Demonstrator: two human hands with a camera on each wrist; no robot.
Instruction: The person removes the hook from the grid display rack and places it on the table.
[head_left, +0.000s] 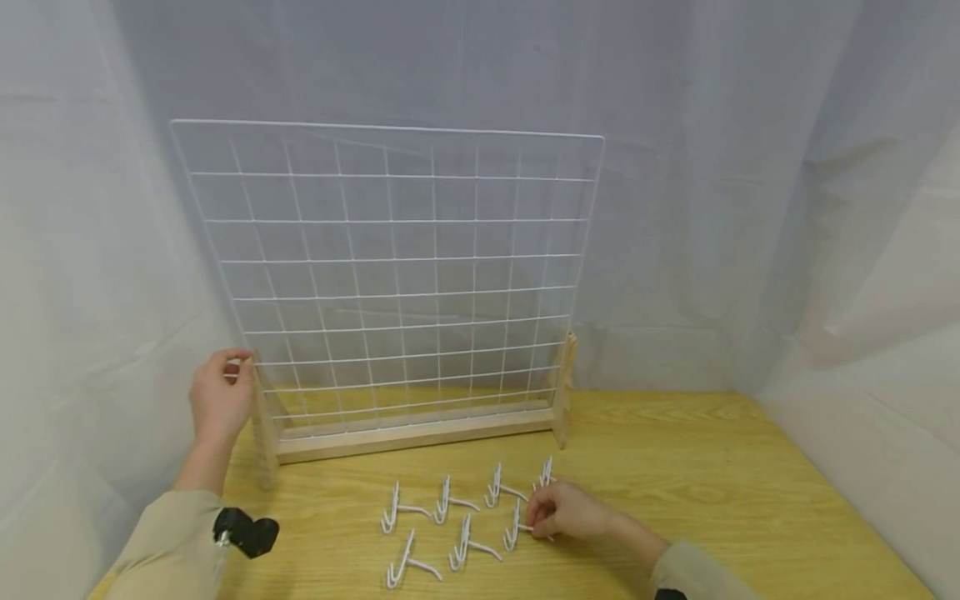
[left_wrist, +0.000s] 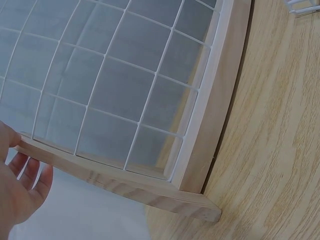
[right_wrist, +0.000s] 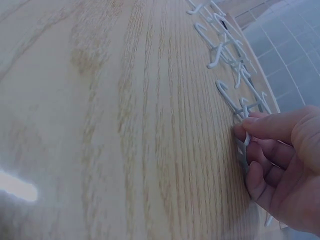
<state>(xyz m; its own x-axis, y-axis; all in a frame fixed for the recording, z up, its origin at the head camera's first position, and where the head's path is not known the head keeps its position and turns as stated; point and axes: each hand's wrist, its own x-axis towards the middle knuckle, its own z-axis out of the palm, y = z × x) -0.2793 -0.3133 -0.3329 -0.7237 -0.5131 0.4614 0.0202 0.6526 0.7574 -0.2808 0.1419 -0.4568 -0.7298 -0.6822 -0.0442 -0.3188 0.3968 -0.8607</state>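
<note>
A white wire grid panel stands upright in a light wooden stand. My left hand grips the top of the stand's left upright, thumb on one side and fingertips curled at the other. At the right of the front row, my right hand pinches the straight prong of a white wire hook between thumb and index finger. The right wrist view shows this hook close over the tabletop, partly covered by the fingers. Just behind this hand lies another hook, partly hidden.
Several more white hooks lie in two rows in front of the stand, among them a back-row hook and a front-left hook. The wood-grain table is bordered by pale hanging sheets behind and at both sides.
</note>
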